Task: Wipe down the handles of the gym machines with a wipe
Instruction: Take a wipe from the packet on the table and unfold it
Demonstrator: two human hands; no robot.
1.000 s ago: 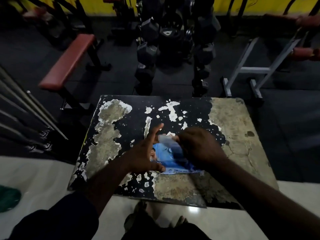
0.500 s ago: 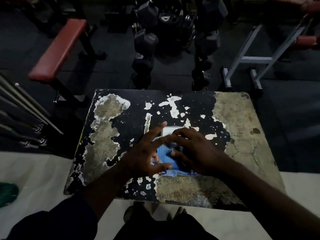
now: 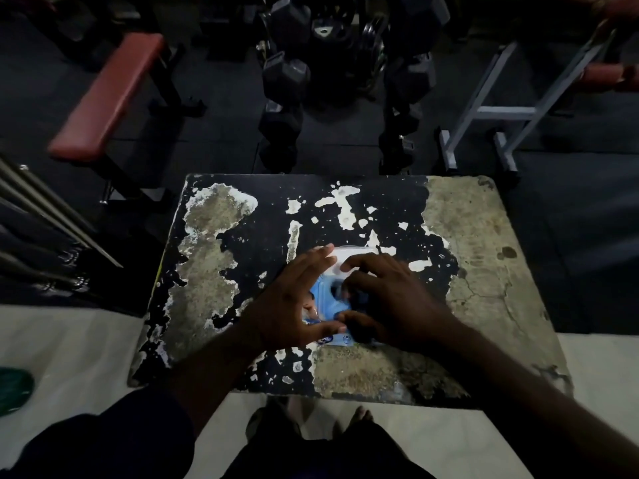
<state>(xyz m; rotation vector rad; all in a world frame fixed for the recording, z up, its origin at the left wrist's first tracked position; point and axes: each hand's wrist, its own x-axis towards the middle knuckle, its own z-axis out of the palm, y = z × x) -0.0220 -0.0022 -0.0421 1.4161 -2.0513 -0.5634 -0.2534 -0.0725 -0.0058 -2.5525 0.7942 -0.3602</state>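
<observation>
A blue wipe pack (image 3: 328,307) lies flat on the middle of a worn table (image 3: 484,271), its white lid flap (image 3: 351,253) folded open at the far end. My left hand (image 3: 294,305) rests on the pack's left side with straight fingers, the thumb stretched along its near edge. My right hand (image 3: 390,299) covers the right side, its fingers curled onto the pack at the opening and its thumb at the near edge. What the right fingertips touch is hidden.
A red padded bench (image 3: 103,98) stands at the far left and a dumbbell rack (image 3: 287,74) straight ahead. A grey metal frame (image 3: 501,112) stands at the far right. Steel bars (image 3: 45,209) slant in from the left. A green object (image 3: 14,388) lies on the pale floor.
My right hand, which had lifted the flap, has come down onto the pack with curled fingers; the flap now lies open. The left hand stays on the pack.
</observation>
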